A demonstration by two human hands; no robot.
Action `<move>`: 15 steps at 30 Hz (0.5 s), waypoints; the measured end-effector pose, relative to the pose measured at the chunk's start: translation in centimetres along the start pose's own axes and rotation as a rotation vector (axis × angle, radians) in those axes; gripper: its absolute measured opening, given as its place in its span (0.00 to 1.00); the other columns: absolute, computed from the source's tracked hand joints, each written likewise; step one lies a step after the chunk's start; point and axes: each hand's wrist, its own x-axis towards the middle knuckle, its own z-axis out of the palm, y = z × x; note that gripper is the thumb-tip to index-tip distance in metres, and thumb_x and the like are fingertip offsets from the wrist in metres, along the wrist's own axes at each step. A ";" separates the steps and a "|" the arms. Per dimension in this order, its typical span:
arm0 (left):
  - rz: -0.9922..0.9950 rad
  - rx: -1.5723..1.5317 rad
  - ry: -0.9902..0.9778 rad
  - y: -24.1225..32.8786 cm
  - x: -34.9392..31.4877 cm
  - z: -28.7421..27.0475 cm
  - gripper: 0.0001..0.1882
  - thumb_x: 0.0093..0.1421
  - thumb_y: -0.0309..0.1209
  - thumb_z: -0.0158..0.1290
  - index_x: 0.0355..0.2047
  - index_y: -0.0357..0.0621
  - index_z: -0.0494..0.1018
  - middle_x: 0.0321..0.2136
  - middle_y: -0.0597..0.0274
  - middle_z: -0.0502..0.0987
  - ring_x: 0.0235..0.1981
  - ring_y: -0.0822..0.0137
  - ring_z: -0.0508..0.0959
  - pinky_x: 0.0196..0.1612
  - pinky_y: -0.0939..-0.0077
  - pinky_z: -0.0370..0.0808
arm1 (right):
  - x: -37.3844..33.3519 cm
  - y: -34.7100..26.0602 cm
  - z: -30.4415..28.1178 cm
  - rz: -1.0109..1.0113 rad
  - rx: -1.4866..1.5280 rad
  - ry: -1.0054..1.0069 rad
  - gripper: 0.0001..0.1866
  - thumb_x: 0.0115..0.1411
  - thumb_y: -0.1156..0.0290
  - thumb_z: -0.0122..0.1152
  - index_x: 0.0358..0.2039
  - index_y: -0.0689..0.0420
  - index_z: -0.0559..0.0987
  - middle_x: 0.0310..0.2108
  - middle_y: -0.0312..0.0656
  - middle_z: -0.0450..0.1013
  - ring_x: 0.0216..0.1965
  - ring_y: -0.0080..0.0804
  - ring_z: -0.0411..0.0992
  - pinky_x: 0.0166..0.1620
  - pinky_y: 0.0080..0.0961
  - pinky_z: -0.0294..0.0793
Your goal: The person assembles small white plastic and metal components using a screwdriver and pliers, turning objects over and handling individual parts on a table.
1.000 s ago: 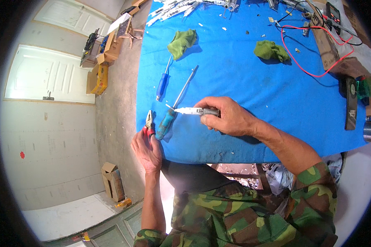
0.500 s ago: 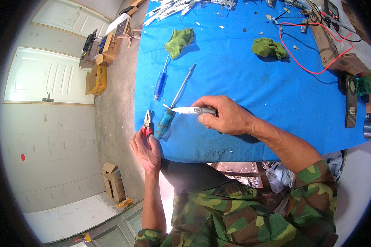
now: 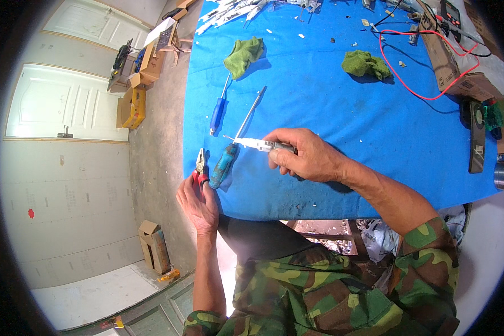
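Your right hand (image 3: 311, 157) is gripping the grey end of a slim white-and-grey part (image 3: 256, 144), thumb and fingers closing around it, and its narrow tip is pointing toward ten o'clock. Your left hand (image 3: 199, 207), at about eight o'clock from the right, is grasping the red handles of the pliers (image 3: 201, 162), whose metal nose is pointing toward twelve. How firmly those fingers are squeezing, you cannot tell from this view.

Between the two tools, a big screwdriver (image 3: 224, 164) with a worn teal handle is lying on the blue cloth (image 3: 308, 101), its shaft aiming at one o'clock. The white part's tip is passing in front of it; whether they are touching, you cannot tell. At one o'clock from the pliers, a smaller blue screwdriver (image 3: 217, 116) is resting, its shaft reaching a green rag (image 3: 243, 57).

Taking your right hand as the centre, a second green rag (image 3: 365, 65) is sitting at one o'clock, a red wire (image 3: 382, 56) is looping at two beside a cardboard box (image 3: 441, 70), and a pile of white parts (image 3: 227, 15) is lying farther off at eleven
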 end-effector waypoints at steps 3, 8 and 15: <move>0.003 -0.003 0.001 0.1 0.0 -0.1 0.23 0.70 0.36 0.55 0.62 0.40 0.72 0.54 0.47 0.74 0.56 0.50 0.73 0.63 0.55 0.69 | 0.0 0.1 0.0 0.001 -0.006 -0.017 0.18 0.71 0.69 0.56 0.57 0.65 0.76 0.35 0.37 0.79 0.32 0.20 0.76 0.33 0.22 0.77; 0.004 -0.002 0.000 0.2 0.0 -0.1 0.23 0.69 0.36 0.55 0.62 0.40 0.72 0.54 0.47 0.74 0.56 0.50 0.73 0.63 0.55 0.69 | 0.0 0.1 -0.1 -0.002 0.030 -0.020 0.18 0.74 0.66 0.53 0.57 0.64 0.76 0.34 0.38 0.79 0.32 0.22 0.76 0.33 0.22 0.77; -0.001 -0.015 0.007 -0.3 -0.1 0.2 0.23 0.70 0.36 0.55 0.62 0.40 0.73 0.54 0.47 0.74 0.56 0.50 0.73 0.62 0.56 0.69 | 0.3 0.3 -0.9 0.063 0.273 -0.059 0.21 0.77 0.59 0.46 0.52 0.63 0.79 0.30 0.38 0.78 0.28 0.23 0.76 0.32 0.23 0.77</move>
